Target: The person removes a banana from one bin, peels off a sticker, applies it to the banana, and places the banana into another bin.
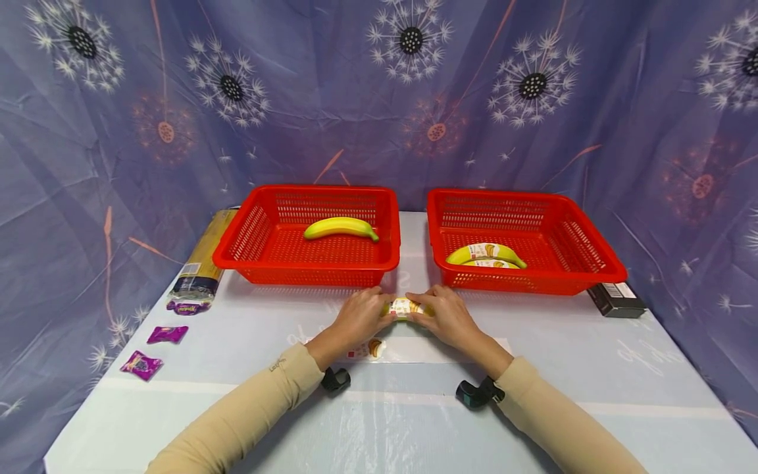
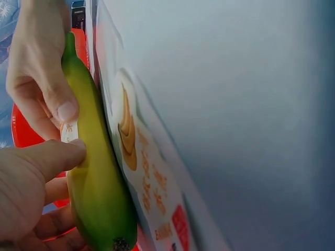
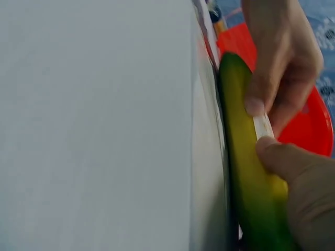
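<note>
Between both hands lies a yellow-green banana (image 1: 406, 316) (image 2: 99, 178) (image 3: 241, 151), low over the table, with a white printed label (image 1: 401, 307) on its upper face. My left hand (image 1: 360, 319) (image 2: 31, 180) grips it from the left, thumb at the label's edge. From the right, my right hand (image 1: 448, 318) (image 3: 309, 188) holds the banana, its thumb also against the label. Just in front of the hands is a pale strip of printed labels (image 1: 441, 350) lying flat; the left wrist view shows a banana picture and orange writing on it.
A red basket (image 1: 308, 266) at back left holds one plain banana (image 1: 340, 228). Another red basket (image 1: 521, 280) at back right holds two labelled bananas (image 1: 491, 253). Purple wrapped sweets (image 1: 168, 334), a golden packet (image 1: 204, 260) and a black box (image 1: 617, 301) lie at the sides.
</note>
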Motion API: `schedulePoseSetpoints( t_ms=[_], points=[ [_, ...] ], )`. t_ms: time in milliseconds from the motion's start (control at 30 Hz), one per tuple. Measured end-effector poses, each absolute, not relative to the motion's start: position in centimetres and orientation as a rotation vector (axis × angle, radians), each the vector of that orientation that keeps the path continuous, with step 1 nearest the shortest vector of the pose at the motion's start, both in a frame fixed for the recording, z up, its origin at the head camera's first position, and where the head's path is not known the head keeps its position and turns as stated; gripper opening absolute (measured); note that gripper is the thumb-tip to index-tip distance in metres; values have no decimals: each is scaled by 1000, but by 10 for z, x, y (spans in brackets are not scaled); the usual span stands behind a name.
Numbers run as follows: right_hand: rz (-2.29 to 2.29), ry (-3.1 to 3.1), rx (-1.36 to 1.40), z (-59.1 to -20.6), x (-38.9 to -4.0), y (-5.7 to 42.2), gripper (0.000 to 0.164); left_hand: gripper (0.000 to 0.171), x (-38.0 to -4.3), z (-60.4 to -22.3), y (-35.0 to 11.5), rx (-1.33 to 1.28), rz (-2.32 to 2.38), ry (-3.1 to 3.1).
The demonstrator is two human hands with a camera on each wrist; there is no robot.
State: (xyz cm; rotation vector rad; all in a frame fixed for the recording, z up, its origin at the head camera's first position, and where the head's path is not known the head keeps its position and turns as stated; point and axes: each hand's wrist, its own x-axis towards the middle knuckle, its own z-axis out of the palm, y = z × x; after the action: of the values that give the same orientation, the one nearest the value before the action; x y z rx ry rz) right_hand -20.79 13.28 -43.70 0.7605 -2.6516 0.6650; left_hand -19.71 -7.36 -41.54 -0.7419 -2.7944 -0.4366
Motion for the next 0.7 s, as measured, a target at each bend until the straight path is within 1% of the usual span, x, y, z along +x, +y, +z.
schedulePoseSetpoints(
  t_ms=[200, 467, 700],
  points=[
    [742, -2603, 802, -439, -205, 140, 41, 35, -197, -416, -73, -745, -405, -2789],
    [767, -2594, 791, -442, -205, 139, 41, 37, -200, -414, -68, -766, -265, -2793],
    [760, -2579, 770, -442, -207, 139, 41, 40, -197, -414, -74, -727, -443, -2821]
  ],
)
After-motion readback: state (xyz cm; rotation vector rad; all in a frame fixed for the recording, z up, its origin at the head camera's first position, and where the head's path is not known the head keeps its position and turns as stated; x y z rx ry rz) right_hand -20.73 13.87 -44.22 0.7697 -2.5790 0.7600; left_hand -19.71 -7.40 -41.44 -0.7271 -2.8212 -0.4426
